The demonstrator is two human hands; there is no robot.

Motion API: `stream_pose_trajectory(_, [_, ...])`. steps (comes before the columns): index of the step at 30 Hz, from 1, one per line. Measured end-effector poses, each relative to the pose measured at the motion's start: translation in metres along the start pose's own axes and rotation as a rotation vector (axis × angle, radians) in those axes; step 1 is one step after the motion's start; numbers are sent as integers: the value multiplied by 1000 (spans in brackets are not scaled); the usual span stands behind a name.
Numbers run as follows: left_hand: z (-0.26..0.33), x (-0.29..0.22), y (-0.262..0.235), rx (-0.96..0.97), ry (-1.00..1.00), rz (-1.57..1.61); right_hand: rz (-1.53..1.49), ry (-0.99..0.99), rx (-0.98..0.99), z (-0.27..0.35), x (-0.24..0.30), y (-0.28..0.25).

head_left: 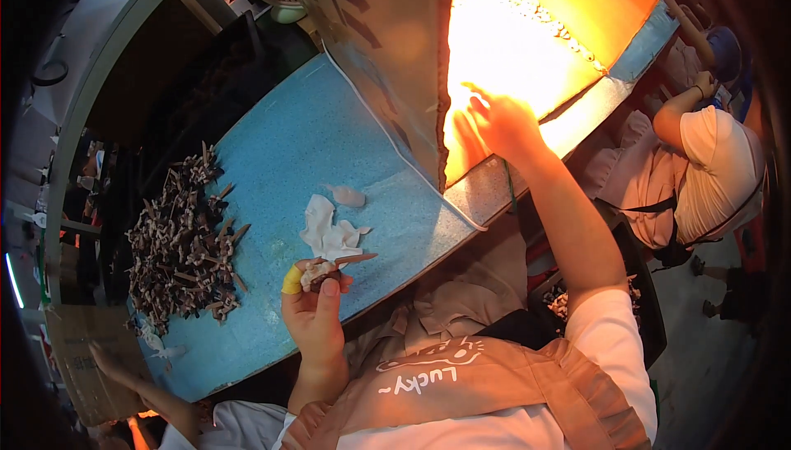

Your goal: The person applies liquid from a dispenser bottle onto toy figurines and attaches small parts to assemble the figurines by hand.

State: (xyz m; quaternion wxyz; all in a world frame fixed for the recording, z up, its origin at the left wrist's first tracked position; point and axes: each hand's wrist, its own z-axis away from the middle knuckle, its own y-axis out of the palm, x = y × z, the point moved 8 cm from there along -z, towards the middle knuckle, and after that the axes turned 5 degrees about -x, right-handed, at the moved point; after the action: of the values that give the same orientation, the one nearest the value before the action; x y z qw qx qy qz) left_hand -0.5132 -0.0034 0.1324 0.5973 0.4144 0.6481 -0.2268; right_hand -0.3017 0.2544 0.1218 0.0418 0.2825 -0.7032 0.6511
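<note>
In the head view, the person sits at a blue bench (280, 153). The left hand (315, 306) is at the near edge of the bench. Its grip is closed around a small brown and white piece (320, 272), with the thumb pressed on top. One finger wears a yellow cover (292, 280). A thin brown stick (356, 259) pokes out from the piece toward the right.

Just past the left hand lie some white scraps (328, 232) on the bench, and one more small white bit (348, 196) lies a little farther in. Toward the left edge of the bench sits a big pile of brown sticks with pieces (183, 240).

The right hand (498, 120) is stretched far out to the far right corner of the bench, into a box full of bright orange light (503, 46). The fingers look spread, but the glare is so strong that I cannot tell if the grip is loose or closed on something.

I think the step in hand is working on one small piece in the left hand while the right hand goes to the bright box. The next move calls for a steady left grip so the little piece does not slip.

Another person in a white shirt (717, 170) sits off to the right, away from the bench.
</note>
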Motion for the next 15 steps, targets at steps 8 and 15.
stream_pose_trajectory(8, [15, -1, 8, 24, -69, 45, 499, -452, -78, -37, -6, 53])
stream_pose_trajectory(15, [13, 1, 17, 110, -185, 186, -1028, -215, -313, 36, 9, -29])
